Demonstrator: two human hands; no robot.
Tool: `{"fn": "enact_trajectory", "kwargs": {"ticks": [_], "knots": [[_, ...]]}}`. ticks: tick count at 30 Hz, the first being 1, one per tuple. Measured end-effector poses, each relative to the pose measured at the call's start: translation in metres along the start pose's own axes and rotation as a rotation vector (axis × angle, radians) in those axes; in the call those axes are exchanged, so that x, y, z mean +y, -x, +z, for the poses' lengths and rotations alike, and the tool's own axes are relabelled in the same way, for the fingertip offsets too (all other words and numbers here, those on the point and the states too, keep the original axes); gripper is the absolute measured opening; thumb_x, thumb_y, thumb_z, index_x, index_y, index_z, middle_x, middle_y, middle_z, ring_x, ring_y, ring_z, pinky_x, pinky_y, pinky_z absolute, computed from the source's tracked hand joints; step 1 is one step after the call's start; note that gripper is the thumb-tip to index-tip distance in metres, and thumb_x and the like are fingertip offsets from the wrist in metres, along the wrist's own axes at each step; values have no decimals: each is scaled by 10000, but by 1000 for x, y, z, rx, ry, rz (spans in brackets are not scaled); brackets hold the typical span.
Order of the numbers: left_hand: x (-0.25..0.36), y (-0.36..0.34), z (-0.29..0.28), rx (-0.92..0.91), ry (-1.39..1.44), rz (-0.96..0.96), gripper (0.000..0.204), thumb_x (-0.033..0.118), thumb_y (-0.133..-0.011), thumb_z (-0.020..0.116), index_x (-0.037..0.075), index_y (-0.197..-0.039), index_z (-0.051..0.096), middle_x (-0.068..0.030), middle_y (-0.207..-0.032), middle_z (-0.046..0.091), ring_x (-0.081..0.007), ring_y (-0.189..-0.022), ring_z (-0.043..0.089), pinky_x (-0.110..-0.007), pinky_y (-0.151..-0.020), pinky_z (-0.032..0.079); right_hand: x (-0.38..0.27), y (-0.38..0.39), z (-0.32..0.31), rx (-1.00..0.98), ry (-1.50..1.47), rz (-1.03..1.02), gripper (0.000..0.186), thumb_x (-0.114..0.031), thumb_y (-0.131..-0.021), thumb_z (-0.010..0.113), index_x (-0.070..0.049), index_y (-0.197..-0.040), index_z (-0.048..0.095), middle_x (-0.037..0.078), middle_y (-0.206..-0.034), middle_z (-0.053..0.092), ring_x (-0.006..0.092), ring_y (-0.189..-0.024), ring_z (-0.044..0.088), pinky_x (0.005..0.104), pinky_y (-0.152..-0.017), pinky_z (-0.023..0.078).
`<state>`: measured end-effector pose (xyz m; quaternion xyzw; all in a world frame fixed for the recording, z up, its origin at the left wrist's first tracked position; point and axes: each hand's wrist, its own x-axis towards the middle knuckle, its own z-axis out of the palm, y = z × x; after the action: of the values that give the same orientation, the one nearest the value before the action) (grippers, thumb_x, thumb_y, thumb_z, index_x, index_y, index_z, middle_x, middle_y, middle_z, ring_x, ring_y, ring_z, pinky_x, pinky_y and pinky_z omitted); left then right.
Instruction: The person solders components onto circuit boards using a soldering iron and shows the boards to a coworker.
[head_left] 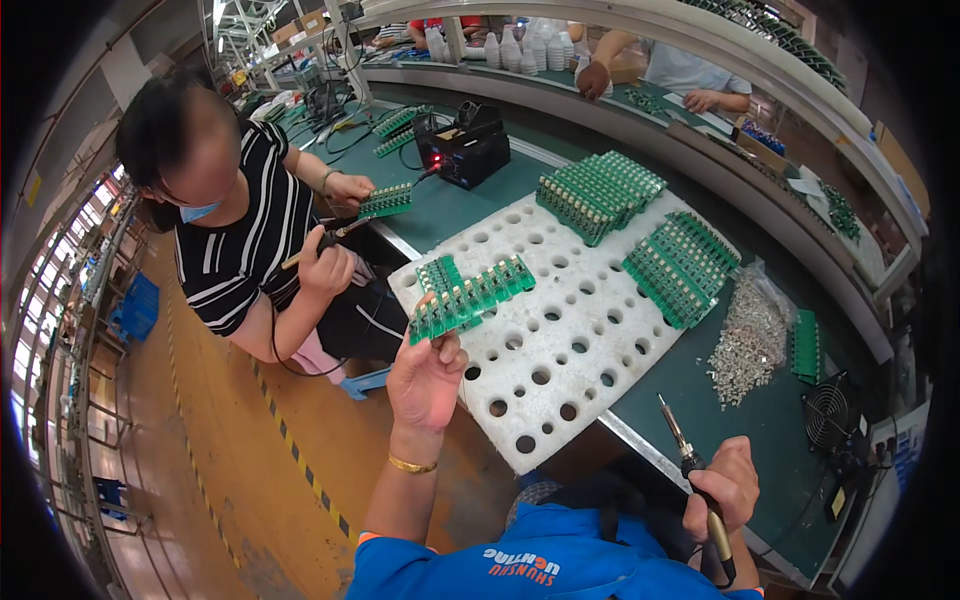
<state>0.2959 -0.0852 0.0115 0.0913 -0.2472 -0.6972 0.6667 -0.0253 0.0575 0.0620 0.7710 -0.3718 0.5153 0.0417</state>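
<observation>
The left grip (425, 375) pinches a long, narrow green circuit board with a row of pale blocky parts along it (472, 300), a thumb tip showing at the upper edge and curled fingers at the lower; the board lies beyond the palm, caught near its left end, with most of its length sticking out to the right of the grip. It is seen over the left end of a thick white foam sheet punched with round holes (545, 345), overlapping a second green circuit board (438, 272) just behind it. The right grip (728, 487), well apart from the held board, is wrapped around the black-and-tan handle of a slim soldering iron with a metal shaft (680, 430), its tip pointing up and to the left. Two blocks of green circuit boards stand toward the sheet's far side, one farther back (600, 190) and one nearer, to the right (682, 268). On the dark green counter (670, 385), right of the sheet, a heap of small pale parts (738, 365) spills from a clear plastic bag (770, 300), with a single narrow green board (806, 347) just beside it
</observation>
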Motion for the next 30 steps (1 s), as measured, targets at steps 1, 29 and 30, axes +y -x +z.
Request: {"fn": "enact_trajectory", "kwargs": {"ticks": [1, 29, 30], "knots": [[0, -6, -1, -9, 12, 2, 567, 120, -819, 601, 52, -1353, 422, -38, -1000, 561, -106, -743, 440, -248, -666, 371, -2, -1, 0, 3, 11, -2, 169, -109, -697, 581, -64, -860, 583, 16, -549, 440, 178, -454, 399, 332, -519, 360], [-38, -138, 42, -332, 319, -342, 527, 255, -833, 577, -19, -1275, 491, -33, -898, 629, -89, -666, 441, -225, -585, 333, -26, -9, 1, 25, 152, -27, 241, -59, -613, 553, -33, -850, 583, 27, -542, 449, 184, -437, 399, 326, -504, 340], [-43, -146, 46, -346, 318, -368, 529, 260, -824, 584, -19, -1265, 496, -32, -898, 630, -90, -662, 444, -226, -581, 334, -27, -9, 0, 29, 158, -28, 258, -55, -594, 549, -32, -849, 582, 28, -541, 449, 184, -437, 399, 325, -504, 340]]}}
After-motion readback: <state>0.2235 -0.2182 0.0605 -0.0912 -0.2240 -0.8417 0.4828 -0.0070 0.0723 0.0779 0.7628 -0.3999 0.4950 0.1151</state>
